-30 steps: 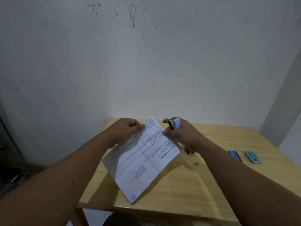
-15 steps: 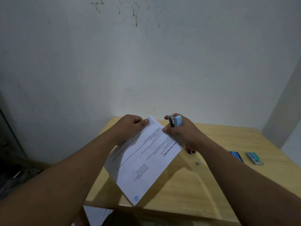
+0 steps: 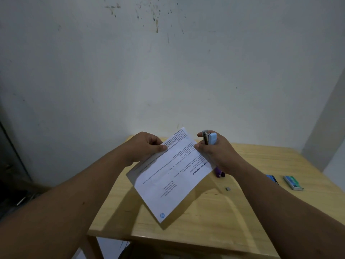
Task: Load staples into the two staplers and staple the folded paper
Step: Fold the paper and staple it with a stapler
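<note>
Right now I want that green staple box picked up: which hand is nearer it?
Right. The right hand, holding the blue stapler, is closer to the green staple box; the left hand is across the paper.

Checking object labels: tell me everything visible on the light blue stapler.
The stapler is small, with a light blue plastic-looking body and a grey metal part along its left side. It stands roughly upright, its top poking above the right hand, which grips it above the table. Its lower part is hidden in that hand. It sits just right of the paper, whose edge the same hand's thumb pinches.
</note>
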